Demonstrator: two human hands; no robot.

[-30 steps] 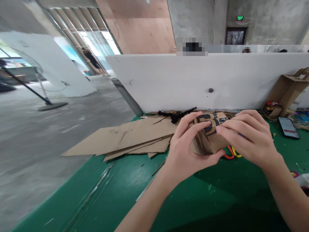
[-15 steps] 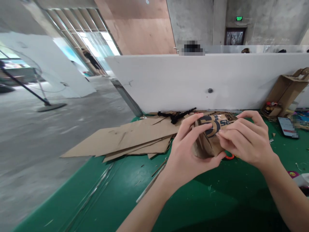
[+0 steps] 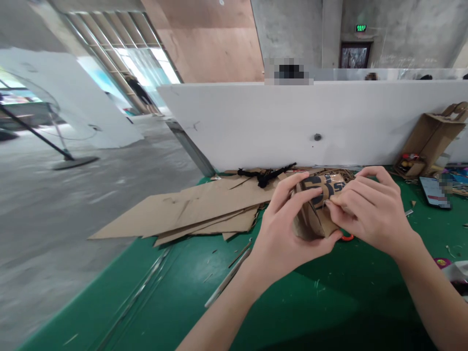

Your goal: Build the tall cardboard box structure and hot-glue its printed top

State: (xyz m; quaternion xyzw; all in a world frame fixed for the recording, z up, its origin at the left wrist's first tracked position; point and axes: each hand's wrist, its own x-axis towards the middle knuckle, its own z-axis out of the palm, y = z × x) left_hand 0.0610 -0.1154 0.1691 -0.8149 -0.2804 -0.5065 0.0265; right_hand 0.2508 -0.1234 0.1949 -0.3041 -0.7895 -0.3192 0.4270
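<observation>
A small brown cardboard piece with dark printed letters point(image 3: 319, 200) is held above the green table point(image 3: 204, 302). My left hand point(image 3: 283, 234) wraps round its left side and underside, thumb below and fingers on top. My right hand point(image 3: 369, 212) is closed on its right side, fingertips pinching at the printed face. Part of the cardboard is hidden by my fingers. A red-orange scissor handle point(image 3: 346, 238) peeks out on the table just under my right hand.
Flat cardboard sheets point(image 3: 197, 209) lie stacked at the left, with a black cord point(image 3: 265, 174) on their far edge. A white partition board point(image 3: 310, 122) stands behind. An open cardboard box point(image 3: 427, 141) and a phone point(image 3: 434, 192) are at the right.
My right hand's fingers have curled in and slid slightly left over the printed face. The cardboard piece has tilted a little. My left hand has kept its grip.
</observation>
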